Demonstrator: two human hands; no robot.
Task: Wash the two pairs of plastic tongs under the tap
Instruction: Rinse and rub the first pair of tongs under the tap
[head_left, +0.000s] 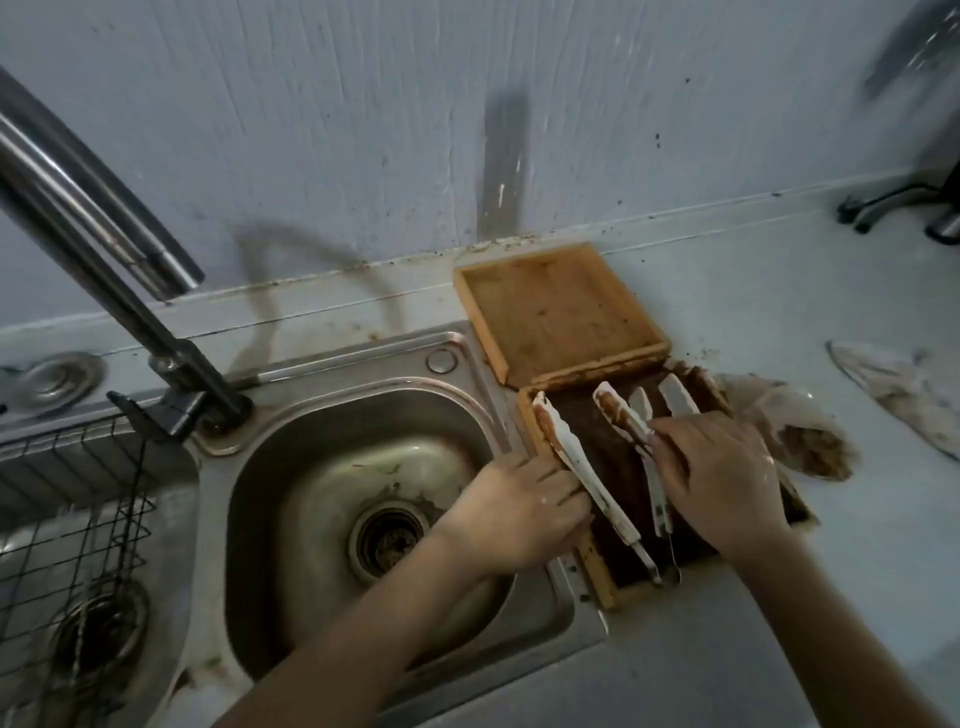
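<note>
Two pairs of white plastic tongs smeared with brown paste lie over a dirty wooden tray (602, 587) right of the sink. My left hand (519, 512) grips the left tongs (576, 462) at mid-length, fingers curled around them. My right hand (722, 478) covers the right tongs (647, 441) and its fingers close on them; their tips stick out beyond my knuckles. The steel tap (98, 223) arches over from the left, and no water runs from it. The round sink basin (363, 467) lies below my left wrist.
A second, cleaner wooden tray (558, 312) lies behind the dirty one against the wall. A plastic bag with brown residue (800, 441) sits to the right. A wire rack (67, 519) covers the left basin. The basin drain (387, 540) is open.
</note>
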